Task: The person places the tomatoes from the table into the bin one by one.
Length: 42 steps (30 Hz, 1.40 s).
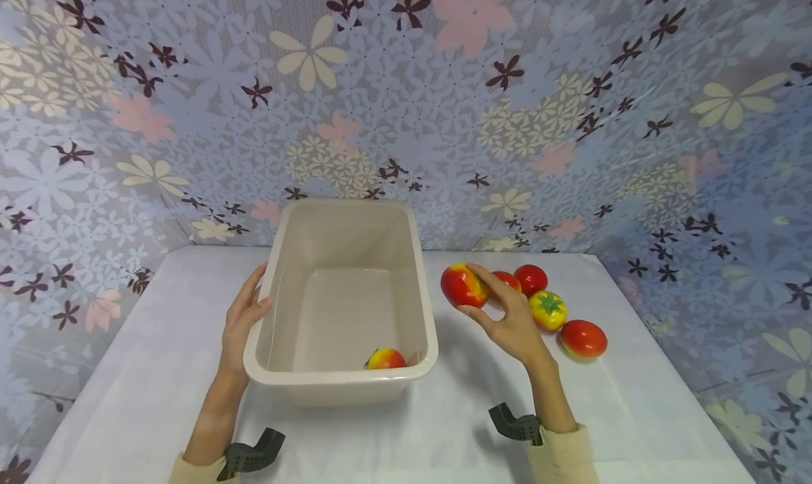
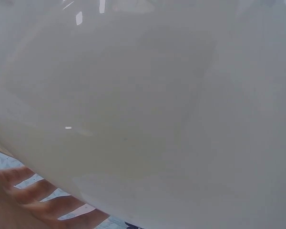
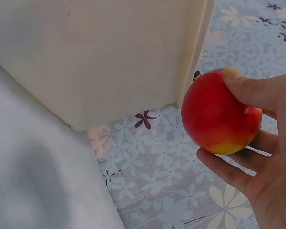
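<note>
My left hand holds the left side of a beige plastic bin, its thumb at the rim. In the left wrist view the bin wall fills most of the picture, with fingers along its edge. A red-and-yellow toy tomato is in my right hand, pinched between thumb and fingers beside the bin's right rim. The right wrist view shows this tomato off the table. Inside the bin, another red-and-yellow fruit lies in the near right corner, partly hidden by the rim.
Right of my right hand lie a yellow tomato with a green star top, a red one and an orange-red one. Another red one is partly hidden behind my fingers. A white cloth covers the table; a flowered curtain surrounds it.
</note>
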### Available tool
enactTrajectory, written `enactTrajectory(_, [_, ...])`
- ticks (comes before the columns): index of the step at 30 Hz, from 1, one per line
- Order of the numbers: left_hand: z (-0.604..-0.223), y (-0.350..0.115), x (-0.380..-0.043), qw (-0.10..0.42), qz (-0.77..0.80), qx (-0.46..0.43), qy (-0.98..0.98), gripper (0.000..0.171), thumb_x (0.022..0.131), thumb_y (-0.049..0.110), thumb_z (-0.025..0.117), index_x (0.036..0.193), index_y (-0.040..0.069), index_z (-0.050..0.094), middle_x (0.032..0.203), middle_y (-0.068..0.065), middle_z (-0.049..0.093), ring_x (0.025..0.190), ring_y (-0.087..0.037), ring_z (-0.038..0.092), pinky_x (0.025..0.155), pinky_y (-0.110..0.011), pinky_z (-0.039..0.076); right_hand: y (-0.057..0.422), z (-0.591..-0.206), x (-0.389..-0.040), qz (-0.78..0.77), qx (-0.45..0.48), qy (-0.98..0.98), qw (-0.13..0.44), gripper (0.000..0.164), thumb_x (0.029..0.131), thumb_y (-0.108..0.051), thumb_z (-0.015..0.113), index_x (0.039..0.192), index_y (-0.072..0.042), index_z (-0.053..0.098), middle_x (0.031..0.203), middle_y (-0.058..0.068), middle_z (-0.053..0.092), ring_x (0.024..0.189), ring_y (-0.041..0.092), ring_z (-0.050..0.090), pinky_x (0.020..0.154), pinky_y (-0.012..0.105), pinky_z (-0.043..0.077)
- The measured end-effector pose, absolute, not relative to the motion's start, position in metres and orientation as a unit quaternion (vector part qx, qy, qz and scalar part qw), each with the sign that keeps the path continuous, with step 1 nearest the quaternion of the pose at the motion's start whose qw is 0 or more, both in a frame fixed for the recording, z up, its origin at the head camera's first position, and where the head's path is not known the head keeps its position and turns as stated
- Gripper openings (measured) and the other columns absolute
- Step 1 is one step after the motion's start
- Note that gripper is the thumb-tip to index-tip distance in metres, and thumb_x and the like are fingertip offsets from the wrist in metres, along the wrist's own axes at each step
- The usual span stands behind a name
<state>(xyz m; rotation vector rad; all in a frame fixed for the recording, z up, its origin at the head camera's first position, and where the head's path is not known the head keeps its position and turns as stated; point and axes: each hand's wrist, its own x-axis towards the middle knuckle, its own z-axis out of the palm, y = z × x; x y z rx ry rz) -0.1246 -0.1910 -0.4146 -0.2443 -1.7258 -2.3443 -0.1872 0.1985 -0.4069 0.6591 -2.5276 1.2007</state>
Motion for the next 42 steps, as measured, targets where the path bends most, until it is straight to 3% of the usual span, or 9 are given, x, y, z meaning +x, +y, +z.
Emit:
enactTrajectory(11, [-0.414, -0.19, -0.126, 0.112, -0.802, -0.084, -0.581, 0.052, 0.1, 0.004, 0.033, 0.152, 0.003, 0.027, 0.132, 0.002, 0.058, 0.109, -0.009, 0.06, 0.086, -0.024, 0.053, 0.192, -0.403, -0.184, 0.418, 0.239, -0.858, 0.176, 0.07, 0.08, -0.01, 0.079, 0.143, -0.021, 0.05, 0.142, 0.005, 0.055, 0.13, 0.027, 0.051, 0.101, 0.055, 0.044])
enactTrajectory(21, [-0.413, -0.191, -0.127, 0.105, -0.803, -0.086, -0.581, 0.052, 0.101, 0.006, 0.034, 0.152, 0.004, 0.027, 0.133, 0.003, 0.057, 0.11, -0.008, 0.059, 0.087, -0.023, 0.053, 0.187, -0.401, -0.186, 0.459, 0.239, -0.833, 0.196, 0.072, 0.077, 0.001, 0.079, 0.142, -0.011, 0.051, 0.141, 0.007, 0.056, 0.128, 0.015, 0.052, 0.101, 0.013, 0.038])
enactTrajectory(28, [-0.414, -0.191, -0.127, 0.098, -0.801, -0.092, -0.584, 0.053, 0.1, 0.006, 0.033, 0.153, 0.006, 0.026, 0.136, 0.003, 0.055, 0.11, -0.008, 0.058, 0.087, -0.023, 0.052, 0.181, -0.397, -0.188, 0.503, 0.26, -0.796, 0.211, 0.072, 0.076, 0.009, 0.076, 0.142, -0.007, 0.05, 0.141, 0.013, 0.054, 0.129, 0.003, 0.049, 0.102, 0.017, 0.041])
enactTrajectory(34, [-0.413, -0.19, -0.129, 0.093, -0.797, -0.091, -0.59, 0.053, 0.101, 0.006, 0.034, 0.153, 0.005, 0.025, 0.135, 0.005, 0.055, 0.109, -0.008, 0.058, 0.086, -0.023, 0.052, 0.181, -0.393, -0.186, 0.521, 0.263, -0.781, 0.222, 0.07, 0.078, 0.01, 0.073, 0.142, -0.008, 0.05, 0.14, 0.013, 0.056, 0.128, 0.008, 0.05, 0.101, 0.02, 0.043])
enactTrajectory(42, [-0.413, -0.195, -0.125, 0.09, -0.79, -0.085, -0.601, 0.052, 0.101, 0.009, 0.035, 0.153, 0.008, 0.026, 0.132, 0.003, 0.056, 0.107, -0.008, 0.058, 0.084, -0.024, 0.052, 0.17, -0.389, -0.183, 0.554, 0.292, -0.755, 0.193, 0.065, 0.082, 0.004, 0.073, 0.142, -0.003, 0.048, 0.142, 0.012, 0.054, 0.131, 0.013, 0.05, 0.102, 0.022, 0.045])
